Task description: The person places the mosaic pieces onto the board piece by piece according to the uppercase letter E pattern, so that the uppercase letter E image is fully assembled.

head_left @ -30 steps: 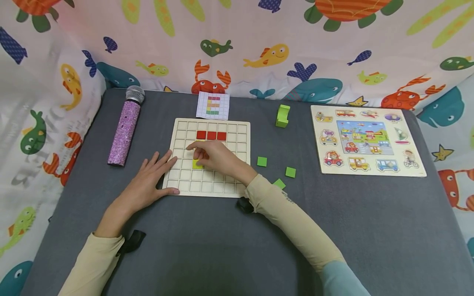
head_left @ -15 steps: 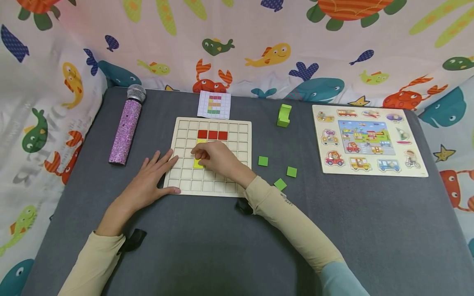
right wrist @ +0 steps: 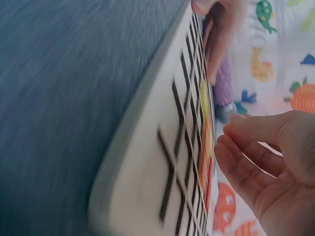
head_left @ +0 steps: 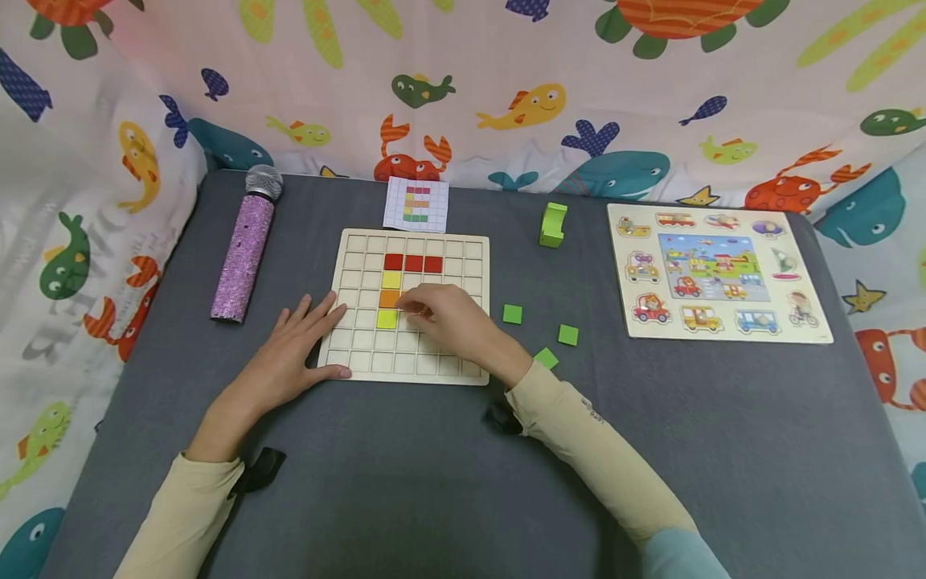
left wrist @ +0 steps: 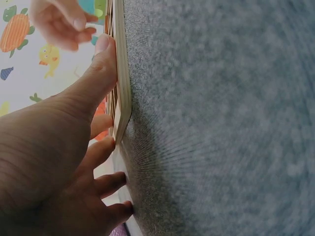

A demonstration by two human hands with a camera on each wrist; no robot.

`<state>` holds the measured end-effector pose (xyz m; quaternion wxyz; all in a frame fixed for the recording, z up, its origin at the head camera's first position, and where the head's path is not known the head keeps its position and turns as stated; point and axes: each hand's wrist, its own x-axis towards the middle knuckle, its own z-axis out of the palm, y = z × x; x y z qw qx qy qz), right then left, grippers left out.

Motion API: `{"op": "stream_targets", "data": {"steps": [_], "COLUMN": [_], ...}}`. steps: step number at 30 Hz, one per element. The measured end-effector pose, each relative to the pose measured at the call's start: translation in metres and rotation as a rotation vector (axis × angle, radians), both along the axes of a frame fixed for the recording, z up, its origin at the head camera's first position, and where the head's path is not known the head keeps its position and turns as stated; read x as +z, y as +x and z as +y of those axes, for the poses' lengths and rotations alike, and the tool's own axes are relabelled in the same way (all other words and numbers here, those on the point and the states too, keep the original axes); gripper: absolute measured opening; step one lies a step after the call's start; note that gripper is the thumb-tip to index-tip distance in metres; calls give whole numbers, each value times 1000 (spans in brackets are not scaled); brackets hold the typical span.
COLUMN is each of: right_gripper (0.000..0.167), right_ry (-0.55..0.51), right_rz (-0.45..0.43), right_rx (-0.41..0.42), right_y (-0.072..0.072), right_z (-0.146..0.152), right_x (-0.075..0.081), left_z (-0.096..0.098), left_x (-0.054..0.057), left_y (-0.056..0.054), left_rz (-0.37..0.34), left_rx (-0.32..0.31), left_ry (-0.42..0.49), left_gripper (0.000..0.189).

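Note:
A pale wooden grid board [head_left: 362, 362] lies on the table. Three red tiles [head_left: 413, 264] form a row near its top. Below their left end run a yellow tile [head_left: 391, 280], an orange tile [head_left: 389, 299] and another yellow tile [head_left: 387, 319]. My left hand [head_left: 297, 346] rests with spread fingers on the board's left edge, the thumb at its lower corner. Just right of the orange tile, my right hand [head_left: 459, 322] hovers over the board and covers several cells. In the right wrist view its thumb and fingers [right wrist: 256, 162] are loosely bent, with nothing visible between them.
A gridded pattern card [head_left: 415, 205] lies behind the board. Loose green tiles [head_left: 512, 314] lie to its right, with a green block stack [head_left: 552, 225] farther back. A glittery microphone [head_left: 244, 253] lies at left and a vehicle puzzle board [head_left: 716, 322] at right.
My right hand has drawn back to the right and slightly nearer, uncovering the upper yellow tile and the orange tile. The left hand keeps its place on the board.

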<state>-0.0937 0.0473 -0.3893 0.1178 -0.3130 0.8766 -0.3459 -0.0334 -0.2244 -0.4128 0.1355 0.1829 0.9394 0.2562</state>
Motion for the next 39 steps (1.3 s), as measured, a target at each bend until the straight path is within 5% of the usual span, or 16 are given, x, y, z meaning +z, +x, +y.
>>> {"op": "stream_targets", "data": {"steps": [7,15,30,39], "right_gripper": [25,37,39,29], "right_ry": [-107,10,139,102], "right_rz": [-35,-91,-41,-16], "right_rx": [-126,-230,-211,-199], "right_y": [-9,-10,-3,-10], "right_z": [65,122,112,105], "right_x": [-1,0,-2,8], "left_z": [-1,-1,-2,-2], "left_x": [-2,-1,-3,-3], "left_y": [1,0,-1,-1], "left_rz": [17,-9,-6,1], "left_rx": [-2,0,-3,-2], "left_ry": [20,0,4,9], "left_gripper": [93,93,94,93]}}
